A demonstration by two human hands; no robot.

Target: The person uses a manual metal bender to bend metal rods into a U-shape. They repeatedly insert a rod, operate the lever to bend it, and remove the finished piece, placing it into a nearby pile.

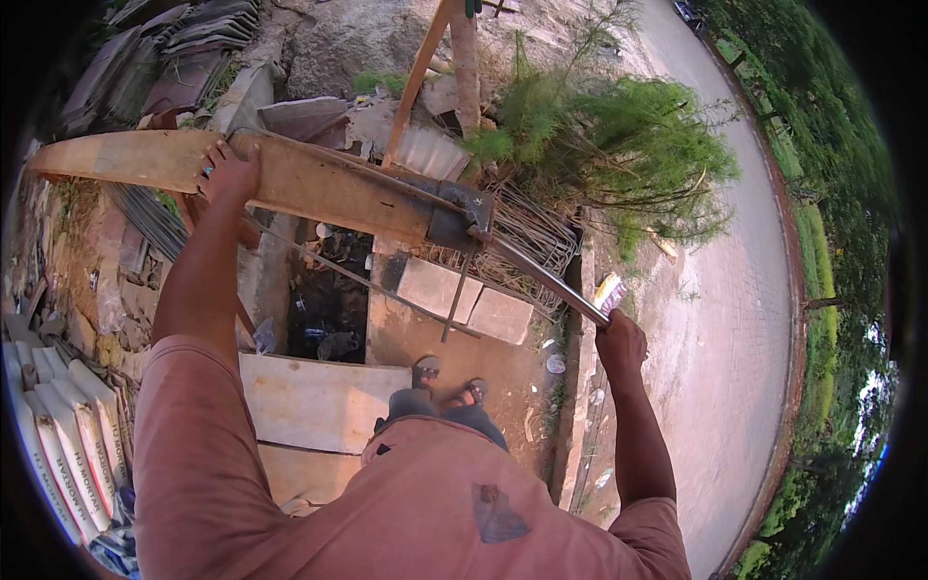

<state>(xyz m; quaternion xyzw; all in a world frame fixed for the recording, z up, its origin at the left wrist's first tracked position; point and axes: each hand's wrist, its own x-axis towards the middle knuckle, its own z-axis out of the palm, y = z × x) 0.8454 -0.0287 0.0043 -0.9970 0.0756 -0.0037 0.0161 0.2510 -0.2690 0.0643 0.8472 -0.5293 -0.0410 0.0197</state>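
A long wooden plank point(319, 184) lies across in front of me, with a dark metal plate point(459, 215) at its right end. My left hand point(230, 176) rests on the plank's left part, fingers spread over the wood. A thin metal rod point(358, 166) runs along the plank's far edge from near that hand to the plate. Closed around the outer end of a shiny metal pipe point(551, 278) is my right hand point(622, 345). The pipe slants from the plate toward me and right. Another thin rod point(333, 268) passes below the plank.
Bent metal bars point(541, 237) lie in a heap beyond two pale blocks point(440, 292). A dark pit point(329, 295) opens under the plank. Pale boards point(319, 401) lie near my feet. White sacks point(72, 445) stand lower left. A green bush point(628, 145) borders the paved road point(710, 329).
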